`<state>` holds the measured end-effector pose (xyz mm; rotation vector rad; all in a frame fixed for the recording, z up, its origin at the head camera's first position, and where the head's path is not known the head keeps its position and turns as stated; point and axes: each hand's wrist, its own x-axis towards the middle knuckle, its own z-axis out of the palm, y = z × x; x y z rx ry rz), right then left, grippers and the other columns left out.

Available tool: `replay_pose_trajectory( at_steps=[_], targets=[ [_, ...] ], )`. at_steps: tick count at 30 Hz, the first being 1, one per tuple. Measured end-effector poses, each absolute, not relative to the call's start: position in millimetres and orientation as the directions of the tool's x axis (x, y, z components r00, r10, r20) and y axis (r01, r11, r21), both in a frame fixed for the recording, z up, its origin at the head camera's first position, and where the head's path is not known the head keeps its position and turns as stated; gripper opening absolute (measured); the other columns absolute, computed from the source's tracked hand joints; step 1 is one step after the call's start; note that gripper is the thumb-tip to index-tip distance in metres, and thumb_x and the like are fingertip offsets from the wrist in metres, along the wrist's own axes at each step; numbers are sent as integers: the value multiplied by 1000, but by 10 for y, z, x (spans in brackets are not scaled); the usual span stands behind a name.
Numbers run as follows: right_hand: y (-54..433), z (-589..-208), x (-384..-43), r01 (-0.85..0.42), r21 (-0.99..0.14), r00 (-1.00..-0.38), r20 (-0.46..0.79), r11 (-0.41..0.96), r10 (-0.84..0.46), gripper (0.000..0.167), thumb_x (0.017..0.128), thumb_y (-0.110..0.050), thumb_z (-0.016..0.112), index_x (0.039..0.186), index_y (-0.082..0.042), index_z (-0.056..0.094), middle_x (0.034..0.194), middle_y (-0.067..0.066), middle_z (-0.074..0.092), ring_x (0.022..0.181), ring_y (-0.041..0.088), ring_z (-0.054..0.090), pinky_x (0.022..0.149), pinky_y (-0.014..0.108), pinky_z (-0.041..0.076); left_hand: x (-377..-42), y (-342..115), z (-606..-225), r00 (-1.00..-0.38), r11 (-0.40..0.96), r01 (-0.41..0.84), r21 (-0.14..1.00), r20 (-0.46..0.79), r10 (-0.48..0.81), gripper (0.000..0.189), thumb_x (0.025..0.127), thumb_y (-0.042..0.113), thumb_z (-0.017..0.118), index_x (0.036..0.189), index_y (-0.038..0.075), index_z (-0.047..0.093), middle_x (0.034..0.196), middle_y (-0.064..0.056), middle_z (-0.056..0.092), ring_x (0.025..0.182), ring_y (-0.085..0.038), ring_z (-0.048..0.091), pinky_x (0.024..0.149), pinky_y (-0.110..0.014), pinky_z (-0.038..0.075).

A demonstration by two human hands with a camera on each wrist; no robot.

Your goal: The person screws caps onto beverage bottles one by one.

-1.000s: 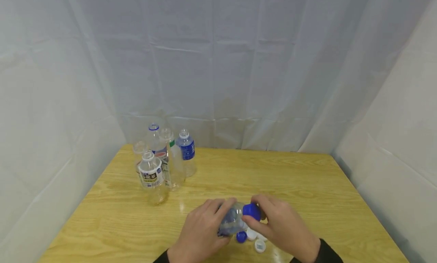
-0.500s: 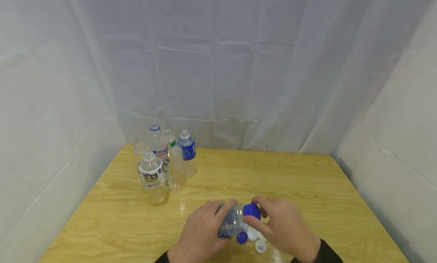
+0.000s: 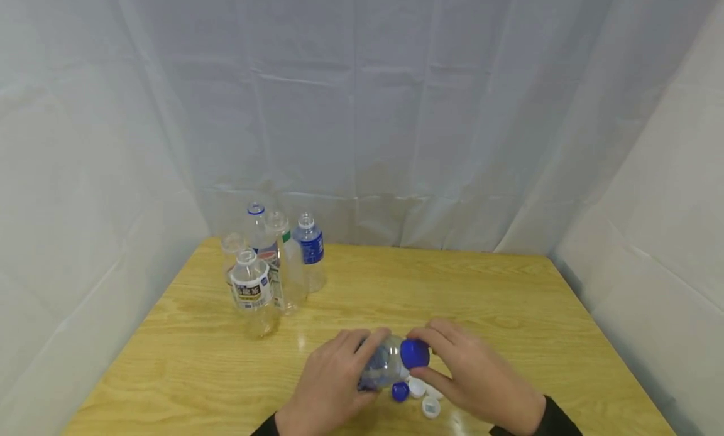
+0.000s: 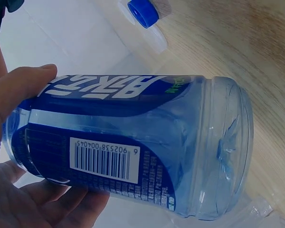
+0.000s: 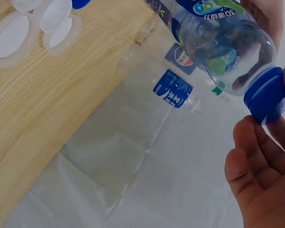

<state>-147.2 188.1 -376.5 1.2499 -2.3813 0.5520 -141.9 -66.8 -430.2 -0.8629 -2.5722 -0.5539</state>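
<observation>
A clear plastic bottle (image 3: 383, 365) with a blue wrap label lies on its side above the table, its neck to the right. My left hand (image 3: 334, 374) grips its body, thumb and fingers on opposite sides in the left wrist view, where the label's barcode (image 4: 104, 160) shows. My right hand (image 3: 472, 373) pinches the wide blue bottle cap (image 3: 415, 354) on the neck between thumb and fingertips. In the right wrist view the cap (image 5: 266, 94) sits on the bottle's mouth, with the other fingers loosely bent below it.
Loose caps lie under the held bottle: a blue cap (image 3: 400, 391), a white cap (image 3: 431, 407) and others partly hidden. Several uncapped bottles stand at the table's left, including one with a white label (image 3: 251, 293) and one with a blue label (image 3: 311, 250). White sheeting (image 3: 362, 122) surrounds the table.
My right hand has turned and its fingers have shifted around the blue cap, so more of the cap's top shows. My left hand and the bottle have barely moved.
</observation>
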Motion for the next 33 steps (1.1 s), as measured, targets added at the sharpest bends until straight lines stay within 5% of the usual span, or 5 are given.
replay_pose_trajectory(
  at_steps=[9, 19, 33],
  targets=[
    [1792, -3836, -1441, -813, -172, -542, 572, 556, -616, 34, 97, -35, 67, 118, -10, 60, 105, -4, 63, 86, 1, 61, 71, 11, 54, -1390, -638, -4268, -749, 732, 630, 259, 451, 486, 95, 67, 38, 93, 148, 26, 45, 123, 0, 66, 106, -15, 66, 81, -33, 60],
    [1690, -3835, -1373, -709, -341, -688, 528, 617, -499, 30, 92, -23, 75, 115, -10, 61, 96, -6, 64, 78, -5, 57, 62, 12, 52, -1380, -632, -4256, -729, 749, 629, 206, 492, 477, 94, 66, 39, 92, 148, 26, 47, 115, 0, 67, 100, -14, 66, 76, -30, 60],
    [1639, -3842, -1362, -639, -448, -753, 529, 625, -391, 22, 90, -16, 76, 106, -13, 62, 82, -15, 59, 68, -6, 51, 55, 14, 47, -1377, -571, -4201, -712, 778, 614, 134, 519, 473, 95, 63, 41, 93, 145, 23, 50, 113, -2, 68, 97, -16, 66, 76, -31, 60]
  ],
)
